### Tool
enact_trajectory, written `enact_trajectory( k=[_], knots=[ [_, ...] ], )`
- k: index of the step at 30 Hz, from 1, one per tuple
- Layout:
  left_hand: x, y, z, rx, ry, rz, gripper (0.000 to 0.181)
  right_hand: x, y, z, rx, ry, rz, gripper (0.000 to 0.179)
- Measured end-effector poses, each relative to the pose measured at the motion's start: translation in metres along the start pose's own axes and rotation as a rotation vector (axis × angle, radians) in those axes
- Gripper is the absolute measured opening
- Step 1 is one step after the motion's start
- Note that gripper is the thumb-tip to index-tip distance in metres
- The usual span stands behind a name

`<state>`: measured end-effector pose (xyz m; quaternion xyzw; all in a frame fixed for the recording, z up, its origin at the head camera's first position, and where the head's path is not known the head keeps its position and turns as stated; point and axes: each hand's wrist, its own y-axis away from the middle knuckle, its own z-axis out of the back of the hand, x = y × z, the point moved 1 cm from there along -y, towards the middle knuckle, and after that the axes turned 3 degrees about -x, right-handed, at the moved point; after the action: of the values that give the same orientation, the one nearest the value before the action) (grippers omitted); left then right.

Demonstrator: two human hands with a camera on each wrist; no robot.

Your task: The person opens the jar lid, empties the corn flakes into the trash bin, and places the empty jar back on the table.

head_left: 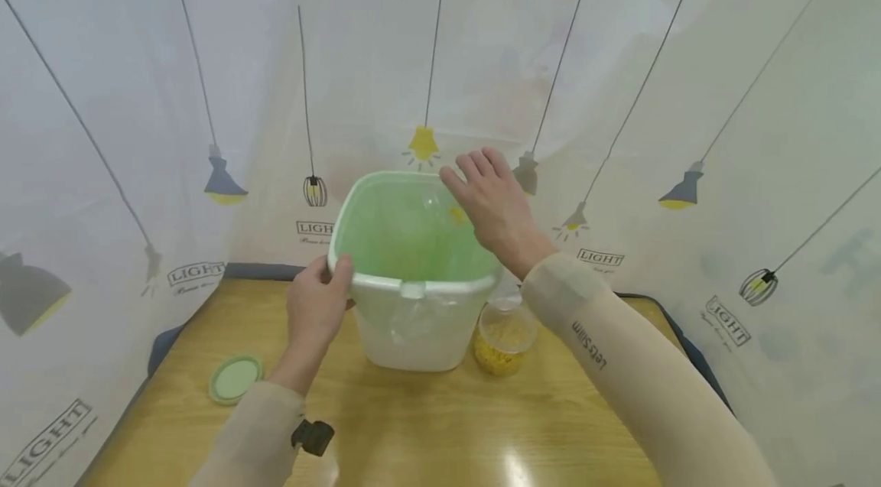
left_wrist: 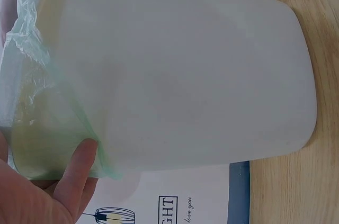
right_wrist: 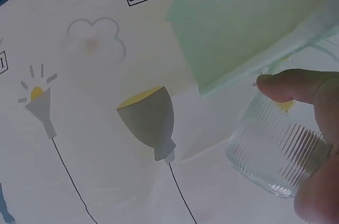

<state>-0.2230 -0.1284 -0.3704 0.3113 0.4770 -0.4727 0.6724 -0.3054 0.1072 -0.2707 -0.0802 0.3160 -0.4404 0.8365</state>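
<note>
Head view: left fingers (head_left: 342, 271) grip bin (head_left: 416, 338), right fingers (head_left: 470, 166) clear cup (right_wrist: 265, 150); sleeve (head_left: 622, 368) reads "LetsSlim", backdrop (head_left: 372, 51) "LIGHT".

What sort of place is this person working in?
Probably a small makeshift work booth: a wood-topped table has lamp-printed sheets behind it and along both sides. The bag-lined bin looks like a household item.

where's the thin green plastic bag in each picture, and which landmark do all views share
Head: thin green plastic bag at centre, lining the white plastic bin.
Left wrist: left side, draped over the bin's outside.
Right wrist: upper right, above the clear ribbed cup.
Shared landmark: white backdrop sheet printed with hanging lamps.
</note>
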Motion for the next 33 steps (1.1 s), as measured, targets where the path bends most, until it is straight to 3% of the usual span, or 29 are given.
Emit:
enact_trajectory(
  k=[27, 33],
  knots=[
    [0.0009, -0.0002, -0.0038, -0.012, 0.008, -0.004, 0.051, 0.0001, 0.0012, 0.0014, -0.004, -0.005, 0.016, 0.064],
    [0.0002, 0.0013, -0.0031, -0.002, 0.009, -0.01, 0.052, 0.0033, 0.0009, -0.0009, 0.015, 0.044, 0.024, 0.065]
  ],
)
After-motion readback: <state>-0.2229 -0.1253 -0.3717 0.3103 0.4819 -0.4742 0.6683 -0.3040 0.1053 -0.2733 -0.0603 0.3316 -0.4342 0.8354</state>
